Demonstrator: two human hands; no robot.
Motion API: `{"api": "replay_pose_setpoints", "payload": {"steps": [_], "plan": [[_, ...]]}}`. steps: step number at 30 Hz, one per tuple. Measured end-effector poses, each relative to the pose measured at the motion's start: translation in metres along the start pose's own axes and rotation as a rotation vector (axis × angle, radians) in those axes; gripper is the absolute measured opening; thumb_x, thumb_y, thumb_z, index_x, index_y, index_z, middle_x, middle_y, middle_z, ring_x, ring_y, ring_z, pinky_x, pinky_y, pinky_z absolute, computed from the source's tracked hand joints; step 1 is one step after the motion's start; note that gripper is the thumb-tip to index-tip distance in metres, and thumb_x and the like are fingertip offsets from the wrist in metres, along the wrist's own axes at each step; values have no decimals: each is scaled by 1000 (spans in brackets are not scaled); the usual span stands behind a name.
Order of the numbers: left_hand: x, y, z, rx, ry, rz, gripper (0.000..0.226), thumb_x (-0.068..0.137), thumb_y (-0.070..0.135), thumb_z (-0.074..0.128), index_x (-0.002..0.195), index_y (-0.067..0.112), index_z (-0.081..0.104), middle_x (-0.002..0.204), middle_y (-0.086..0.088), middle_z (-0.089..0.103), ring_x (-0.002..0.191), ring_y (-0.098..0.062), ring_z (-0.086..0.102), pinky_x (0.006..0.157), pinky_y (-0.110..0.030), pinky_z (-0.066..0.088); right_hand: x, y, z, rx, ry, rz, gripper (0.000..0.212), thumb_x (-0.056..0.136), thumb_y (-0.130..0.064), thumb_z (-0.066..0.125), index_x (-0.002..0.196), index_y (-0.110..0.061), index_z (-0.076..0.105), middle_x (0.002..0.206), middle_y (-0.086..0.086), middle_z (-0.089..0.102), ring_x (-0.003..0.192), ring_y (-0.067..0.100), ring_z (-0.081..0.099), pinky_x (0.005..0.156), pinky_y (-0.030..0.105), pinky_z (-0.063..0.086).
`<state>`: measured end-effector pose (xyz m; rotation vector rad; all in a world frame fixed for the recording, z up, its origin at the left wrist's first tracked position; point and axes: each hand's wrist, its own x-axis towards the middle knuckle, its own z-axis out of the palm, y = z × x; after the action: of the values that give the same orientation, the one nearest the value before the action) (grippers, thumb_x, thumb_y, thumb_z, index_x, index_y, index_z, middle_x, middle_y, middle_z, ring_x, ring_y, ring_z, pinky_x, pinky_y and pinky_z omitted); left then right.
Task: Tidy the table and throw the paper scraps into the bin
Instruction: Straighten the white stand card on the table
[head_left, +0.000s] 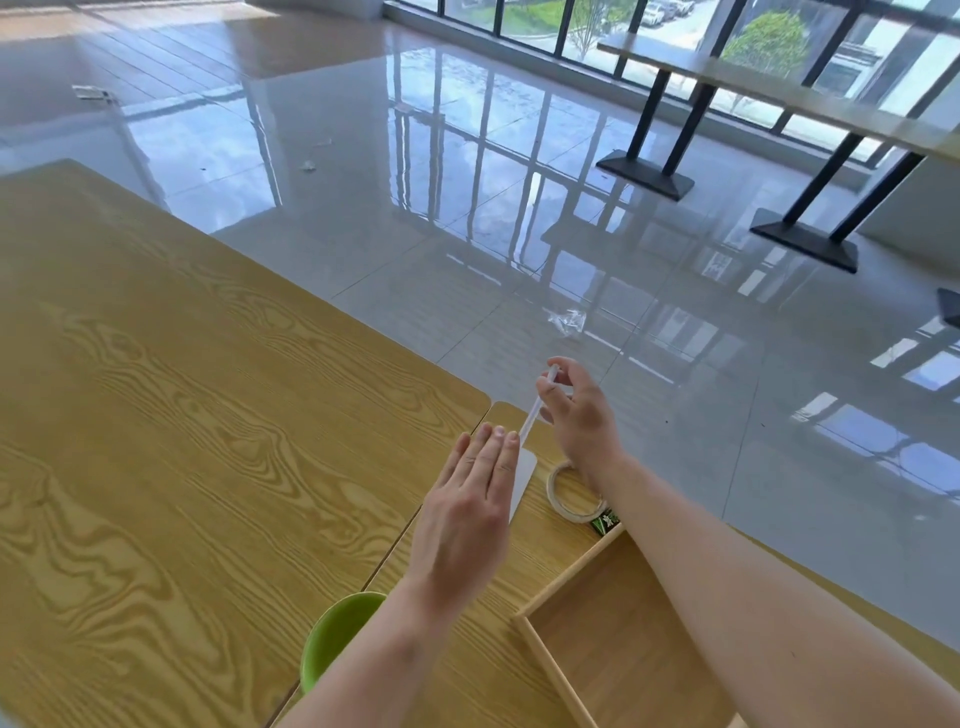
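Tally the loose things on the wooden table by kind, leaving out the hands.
Tape roll: 1
Green bowl: 1
Wooden tray: 1
White paper strip: 1
Small dark packet: 1
Total: 5

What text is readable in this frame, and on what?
Nothing is readable.
Small dark packet with green and white print, on the table beside the tape roll and partly under the right forearm: too blurred to read.
White card under the left hand: no print visible.
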<state>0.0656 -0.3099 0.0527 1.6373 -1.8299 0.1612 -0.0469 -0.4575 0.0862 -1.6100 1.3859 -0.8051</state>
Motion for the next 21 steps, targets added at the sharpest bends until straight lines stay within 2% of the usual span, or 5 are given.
{"api": "replay_pose_setpoints", "payload": {"steps": [2, 6, 17, 21], "plan": [[5, -3, 0, -10, -6, -6, 47, 92, -8, 43, 138, -4, 47, 139, -22, 53, 135, -33, 46, 110, -48, 41, 5, -2, 1, 20, 1, 9, 41, 95, -35, 53, 134, -20, 50, 118, -3, 59, 108, 21, 61, 98, 50, 50], [14, -9, -1, 10, -21, -3, 46, 93, -5, 37, 138, -5, 48, 139, -22, 54, 135, -32, 46, 112, -46, 39, 13, -5, 6, 61, 5, 14, 41, 96, -33, 52, 134, -19, 49, 108, -16, 53, 110, 19, 59, 101, 49, 49], [26, -17, 2, -21, -55, -39, 53, 86, -12, 57, 138, -3, 49, 137, -20, 56, 133, -32, 48, 110, -45, 42, 24, -5, 11, 101, 41, 15, 43, 93, -39, 51, 133, -21, 50, 108, -16, 55, 108, 15, 59, 99, 48, 50], [32, -17, 4, -19, -77, -54, 53, 86, -12, 56, 138, -3, 48, 136, -19, 58, 131, -32, 51, 108, -45, 44, 30, -8, 11, 88, 41, 12, 44, 94, -38, 50, 134, -20, 50, 107, -17, 54, 110, 15, 58, 100, 47, 50]]}}
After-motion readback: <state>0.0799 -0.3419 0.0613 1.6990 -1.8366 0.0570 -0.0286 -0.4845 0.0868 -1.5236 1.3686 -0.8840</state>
